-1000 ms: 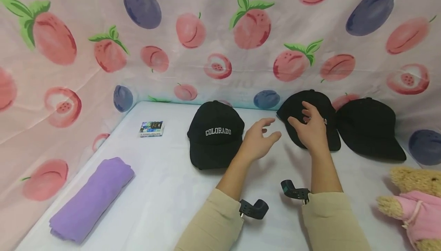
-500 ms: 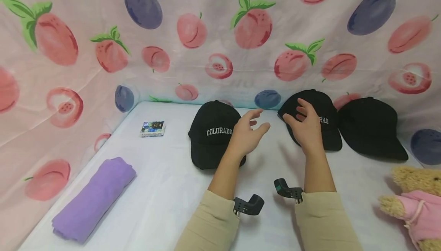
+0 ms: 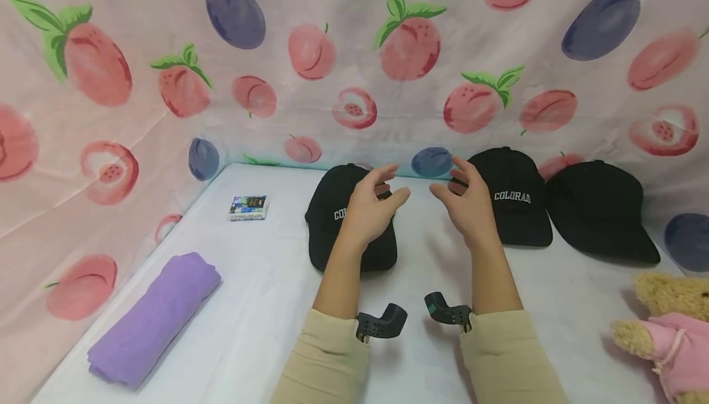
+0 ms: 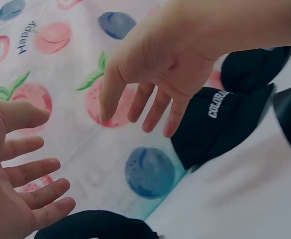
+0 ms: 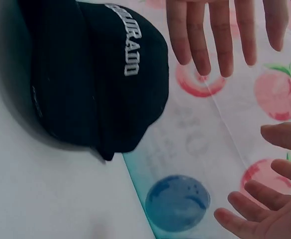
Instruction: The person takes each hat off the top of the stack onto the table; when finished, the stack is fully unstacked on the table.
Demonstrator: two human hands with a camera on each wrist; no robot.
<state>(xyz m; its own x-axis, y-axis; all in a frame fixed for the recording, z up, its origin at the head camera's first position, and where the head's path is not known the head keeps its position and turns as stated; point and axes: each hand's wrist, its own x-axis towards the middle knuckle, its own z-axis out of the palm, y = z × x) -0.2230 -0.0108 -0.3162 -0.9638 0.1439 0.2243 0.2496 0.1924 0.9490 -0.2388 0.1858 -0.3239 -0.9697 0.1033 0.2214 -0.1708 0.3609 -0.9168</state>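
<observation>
My left hand (image 3: 370, 207) hovers in front of a black baseball cap (image 3: 327, 207) lettered COLORADO, partly hiding it in the head view. Nothing is in its loosely spread fingers. My right hand (image 3: 469, 204) is held up facing it, just left of a second COLORADO baseball cap (image 3: 515, 207), also holding nothing. The two hands are apart, palms toward each other. In the left wrist view the relaxed fingers of the left hand (image 4: 16, 184) show; in the right wrist view those of the right hand (image 5: 269, 204) do. Both hands look clear of the caps.
A third black cap (image 3: 600, 213) sits at the right, beside the second. A small colourful box (image 3: 248, 207) and a rolled purple cloth (image 3: 155, 321) lie at the left. A teddy bear (image 3: 678, 342) in pink is at the right edge. A fruit-print curtain (image 3: 388, 127) backs the white table (image 3: 249, 330).
Both hands have moved left. The left hand now covers part of the left cap's lettering, and the right hand has uncovered most of the middle cap. The caps stay put.
</observation>
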